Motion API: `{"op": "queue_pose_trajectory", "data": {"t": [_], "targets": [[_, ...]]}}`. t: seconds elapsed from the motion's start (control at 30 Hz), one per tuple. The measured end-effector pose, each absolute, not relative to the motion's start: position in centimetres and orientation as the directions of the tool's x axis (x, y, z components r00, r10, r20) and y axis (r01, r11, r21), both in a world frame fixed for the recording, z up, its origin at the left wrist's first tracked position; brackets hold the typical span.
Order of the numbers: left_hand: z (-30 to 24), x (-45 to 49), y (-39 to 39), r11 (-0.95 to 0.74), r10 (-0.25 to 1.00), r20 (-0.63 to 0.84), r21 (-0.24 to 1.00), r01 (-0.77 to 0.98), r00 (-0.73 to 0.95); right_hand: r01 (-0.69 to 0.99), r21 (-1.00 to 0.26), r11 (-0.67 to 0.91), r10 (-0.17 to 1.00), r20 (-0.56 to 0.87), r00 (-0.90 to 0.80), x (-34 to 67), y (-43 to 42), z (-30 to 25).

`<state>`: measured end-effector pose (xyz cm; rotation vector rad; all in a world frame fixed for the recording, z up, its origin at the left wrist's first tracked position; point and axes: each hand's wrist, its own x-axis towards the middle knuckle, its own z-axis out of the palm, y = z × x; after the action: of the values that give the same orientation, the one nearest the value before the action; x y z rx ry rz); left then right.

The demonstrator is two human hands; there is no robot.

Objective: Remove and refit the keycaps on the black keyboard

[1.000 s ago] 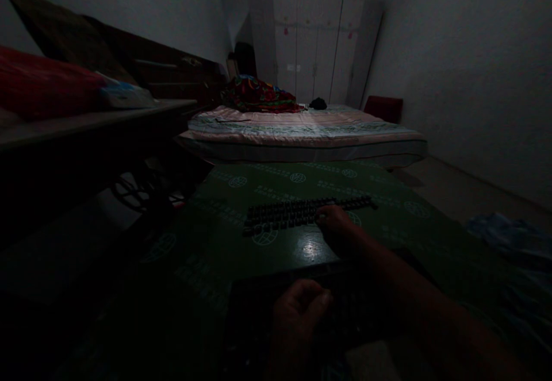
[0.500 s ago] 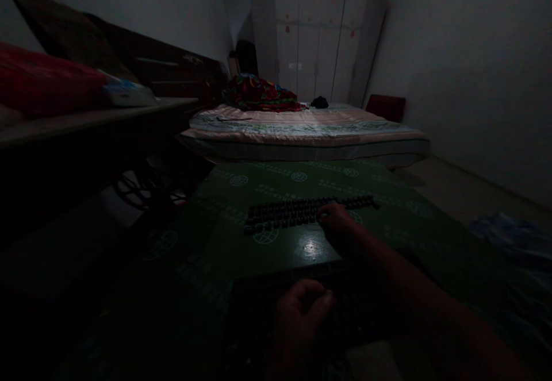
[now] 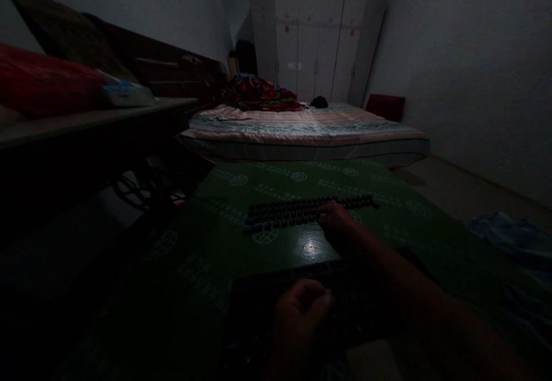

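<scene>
Nothing clearly moved since earlier: nearer right hand (image 3: pixel 336 218), fingers bunched, at small black keycaps (image 3: pixel 282 215) rowed crosswise, mostly leftward; left hand (image 3: pixel 299 315) curled above black rectangular keyboard (image 3: pixel 250 303), pinches unclear.

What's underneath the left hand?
A dark keyboard, showing on both sides of the left hand. The part directly beneath is covered; whether the hand touches it is too dark to tell.

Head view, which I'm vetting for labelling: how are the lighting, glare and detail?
Head view: dim overall, with bright glare on the printed green tabletop near the bare right hand; head view, foreground: the bare left hand is shadowed, and the black rectangular keyboard around it loses most detail; head view, left edge: the large red bundle looks soft.
</scene>
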<state>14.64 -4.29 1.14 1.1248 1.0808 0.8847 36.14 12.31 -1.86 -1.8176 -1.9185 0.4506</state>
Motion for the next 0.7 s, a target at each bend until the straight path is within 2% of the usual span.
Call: {"op": "queue_pose_trajectory", "data": {"t": [0.1, 0.27, 0.43, 0.57, 0.6, 0.67, 0.7], "targets": [[1.2, 14.7, -4.3, 0.222, 0.936, -0.211, 0.975, -0.009, 0.282, 0.837, -0.543, 0.059, 0.995, 0.099, -0.006, 36.0, 12.2, -1.9], [1.7, 14.8, -4.5, 0.238, 0.948, -0.225, 0.971, -0.031, 0.225, 0.804, -0.591, 0.058, 0.991, 0.133, 0.026, 36.0, 11.6, -1.3], [2.4, 15.0, -4.6, 0.221, 0.956, -0.216, 0.975, -0.005, 0.199, 0.750, -0.659, 0.049, 0.977, 0.189, 0.102, 35.6, 9.6, 1.7], [3.5, 15.3, -4.5, 0.238, 0.957, -0.225, 0.970, -0.050, 0.183, 0.685, -0.728, 0.018, 0.963, 0.196, 0.183, 33.8, 5.4, 4.5], [3.8, 15.3, -4.5, 0.254, 0.952, -0.239, 0.965, -0.057, 0.191, 0.652, -0.758, 0.029, 0.960, 0.202, 0.192, 33.0, 4.1, 4.9], [4.3, 15.4, -4.2, 0.284, 0.948, -0.274, 0.958, -0.043, 0.159, 0.435, -0.886, 0.162, 0.944, 0.267, 0.192, 31.4, 1.3, 5.5], [4.5, 15.5, -4.0, 0.306, 0.941, -0.297, 0.951, -0.034, 0.160, 0.364, -0.905, 0.218, 0.933, 0.304, 0.196, 30.5, -0.1, 5.6]]}}
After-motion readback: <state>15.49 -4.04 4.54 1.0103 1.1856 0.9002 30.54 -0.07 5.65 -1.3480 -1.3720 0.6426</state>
